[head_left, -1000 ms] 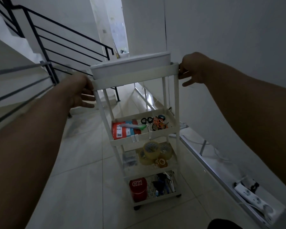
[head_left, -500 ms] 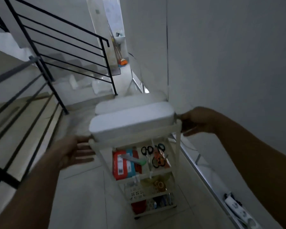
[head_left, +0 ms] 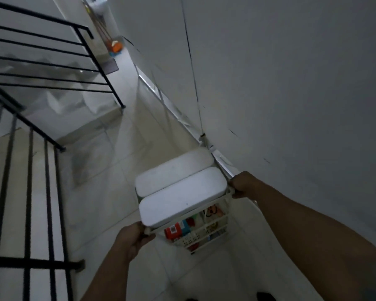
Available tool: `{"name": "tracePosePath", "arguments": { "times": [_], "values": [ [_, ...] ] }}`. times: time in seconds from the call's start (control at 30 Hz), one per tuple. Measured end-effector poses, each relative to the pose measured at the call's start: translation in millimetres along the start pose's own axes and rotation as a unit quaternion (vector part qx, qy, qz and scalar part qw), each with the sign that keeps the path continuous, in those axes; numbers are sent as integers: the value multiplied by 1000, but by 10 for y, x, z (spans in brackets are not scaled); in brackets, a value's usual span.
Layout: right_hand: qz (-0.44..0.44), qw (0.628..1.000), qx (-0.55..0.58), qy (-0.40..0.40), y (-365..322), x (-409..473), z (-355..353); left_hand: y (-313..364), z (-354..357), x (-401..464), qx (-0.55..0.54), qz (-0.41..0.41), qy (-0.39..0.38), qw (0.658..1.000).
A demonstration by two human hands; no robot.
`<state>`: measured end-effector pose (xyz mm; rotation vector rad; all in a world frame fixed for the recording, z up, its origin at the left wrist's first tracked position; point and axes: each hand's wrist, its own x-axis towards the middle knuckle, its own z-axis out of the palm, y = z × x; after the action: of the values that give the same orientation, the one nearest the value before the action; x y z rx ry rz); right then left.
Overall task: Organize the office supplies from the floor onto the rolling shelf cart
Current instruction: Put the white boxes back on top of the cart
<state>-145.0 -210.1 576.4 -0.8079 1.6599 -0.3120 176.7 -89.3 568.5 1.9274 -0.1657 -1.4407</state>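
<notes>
The white rolling shelf cart stands on the tiled floor beside the right wall, seen from above. Two white lidded boxes cover its top tier. Below them the lower shelves show a red packet, scissors with orange handles and other supplies, partly hidden and blurred. My left hand grips the cart's near left corner. My right hand grips the top frame at the right corner, close to the wall.
A grey wall runs along the right with a metal rail at its foot. Black stair railings and steps stand at the left. A dark mat and orange cleaning tools lie far down the corridor.
The view has tipped from the cart's side to above its top. My left hand, apart from the frame half a second ago, now grips the near left corner. The right hand keeps its grip.
</notes>
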Motion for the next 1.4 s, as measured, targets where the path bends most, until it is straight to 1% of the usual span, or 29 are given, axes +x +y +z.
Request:
{"name": "tracePosePath", "arguments": {
  "times": [0.13,0.2,0.37,0.53,0.7,0.9,1.03,1.13,1.23,1.27,1.33,1.4],
  "values": [
    [19,999,35,36,54,-44,120,172,-81,184,44,1,-60,997],
    [28,995,63,73,143,-126,158,241,-81,250,69,9,-88,994],
    [43,980,132,139,566,-342,156,421,101,474,137,34,-149,979],
    [70,947,246,196,1011,-772,204,578,520,597,229,63,-192,952],
    [84,904,325,264,1332,-1115,338,614,1010,575,283,96,-215,930],
    [109,865,377,313,1676,-1288,503,577,1468,431,313,126,-255,906],
    [119,853,391,324,1795,-1329,556,542,1600,428,335,136,-269,893],
    [117,850,407,313,1801,-1375,574,569,1598,449,362,131,-267,883],
    [122,864,385,299,1795,-1429,573,653,1538,465,407,128,-256,868],
    [126,869,388,281,1771,-1481,564,707,1507,426,416,135,-254,863],
    [135,881,365,268,1720,-1597,486,845,1515,339,429,171,-243,853],
    [133,888,329,292,1612,-1755,254,1074,1679,172,427,254,-220,839]
  ]
}}
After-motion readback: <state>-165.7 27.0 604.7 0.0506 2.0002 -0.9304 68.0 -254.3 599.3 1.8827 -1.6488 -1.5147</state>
